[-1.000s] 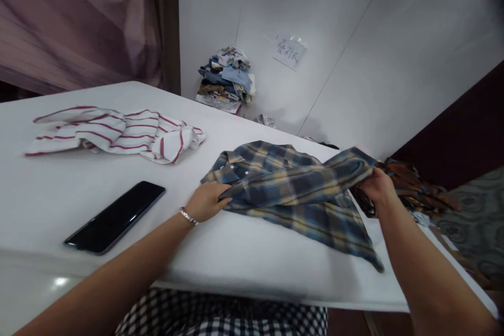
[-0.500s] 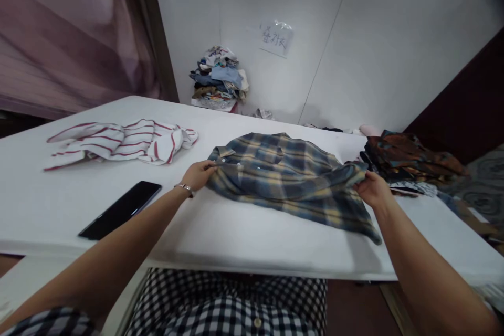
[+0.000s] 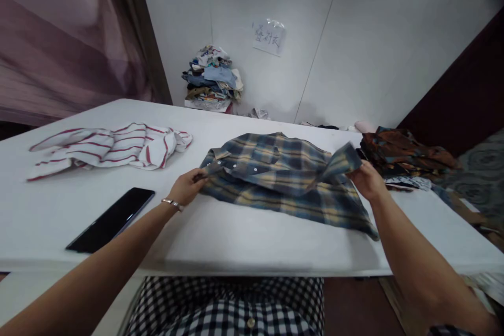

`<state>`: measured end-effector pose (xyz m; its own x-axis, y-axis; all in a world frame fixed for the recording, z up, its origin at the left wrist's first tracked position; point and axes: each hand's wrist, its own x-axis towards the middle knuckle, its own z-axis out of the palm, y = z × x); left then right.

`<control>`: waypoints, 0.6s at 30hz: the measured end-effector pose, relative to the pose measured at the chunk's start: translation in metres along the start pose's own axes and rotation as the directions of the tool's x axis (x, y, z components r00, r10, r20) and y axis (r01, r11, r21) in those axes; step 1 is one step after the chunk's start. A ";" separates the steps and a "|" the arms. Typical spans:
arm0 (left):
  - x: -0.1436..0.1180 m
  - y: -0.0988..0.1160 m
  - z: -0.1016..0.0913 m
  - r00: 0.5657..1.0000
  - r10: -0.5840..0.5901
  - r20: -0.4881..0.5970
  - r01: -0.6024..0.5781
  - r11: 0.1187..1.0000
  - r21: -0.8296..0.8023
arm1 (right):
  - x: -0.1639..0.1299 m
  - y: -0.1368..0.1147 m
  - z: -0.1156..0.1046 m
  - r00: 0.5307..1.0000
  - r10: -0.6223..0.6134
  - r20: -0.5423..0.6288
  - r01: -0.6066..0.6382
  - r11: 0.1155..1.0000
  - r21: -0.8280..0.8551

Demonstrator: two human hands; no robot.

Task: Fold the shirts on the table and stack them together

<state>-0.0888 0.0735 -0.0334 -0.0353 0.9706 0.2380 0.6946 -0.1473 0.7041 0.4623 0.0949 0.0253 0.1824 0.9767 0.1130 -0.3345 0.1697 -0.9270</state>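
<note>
A blue, grey and yellow plaid shirt [image 3: 271, 168] lies across the white table [image 3: 244, 241], its collar end at the left and white buttons showing along the front. My left hand [image 3: 188, 185], with a bracelet at the wrist, pinches the front layer by the collar. On the other side, my right hand [image 3: 366, 177] grips a corner of the shirt and holds it up off the table, so the cloth between slants upward. The lower layer rests on the tabletop, its hem corner pointing toward me on the right.
A white shirt with red stripes [image 3: 122, 146] lies crumpled at the left. A black phone [image 3: 112, 219] is near my left forearm. Brown patterned clothes [image 3: 405, 152] are heaped at the right. A tall pile of clothes [image 3: 212, 79] stands behind the table by the wall.
My right hand has raised its corner of the plaid shirt, lifting the front layer from the lower one. My left hand keeps its pinch near the collar. The view has shifted slightly.
</note>
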 end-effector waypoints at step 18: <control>0.001 0.012 0.000 0.987 -0.031 0.157 -0.040 0.903 0.428 | -0.036 0.029 -0.021 0.925 0.302 -0.230 -0.376 0.820 -0.432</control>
<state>-0.0805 0.0730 -0.0242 0.0562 0.9925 0.1084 0.9361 -0.0902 0.3401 0.4657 0.0617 -0.0135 0.2804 0.9245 -0.2583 0.0568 -0.2846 -0.9570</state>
